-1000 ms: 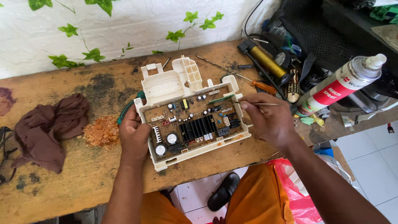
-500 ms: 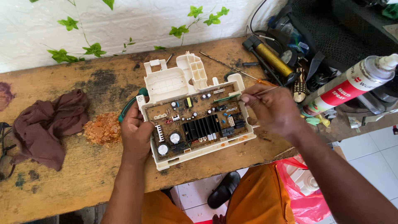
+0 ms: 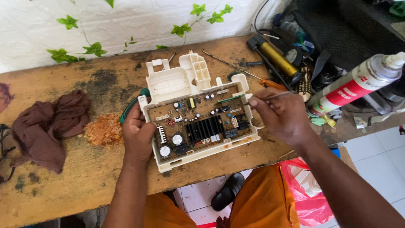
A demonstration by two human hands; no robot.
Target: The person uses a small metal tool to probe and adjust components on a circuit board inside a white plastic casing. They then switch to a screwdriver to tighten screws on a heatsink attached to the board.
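A circuit board point(image 3: 198, 122) in a cream plastic housing point(image 3: 173, 80) lies on the worn wooden bench point(image 3: 63, 185). It carries capacitors, a black finned heat sink and small parts. My left hand point(image 3: 138, 133) grips the housing's left edge, thumb on the board. My right hand point(image 3: 283, 115) rests at the housing's right edge and pinches a thin metal probe point(image 3: 274, 96), its tip near the board's upper right corner.
A brown rag point(image 3: 44, 128) and a pile of orange crumbs point(image 3: 103, 131) lie to the left. A spray can point(image 3: 358, 82), a yellow-barrelled tool point(image 3: 274, 57), a screwdriver and cables crowd the right. A green-handled tool point(image 3: 130, 105) pokes out behind the housing.
My right hand has shifted slightly right and up along the housing's edge with the probe. The left hand keeps its hold. The view has tilted a little.
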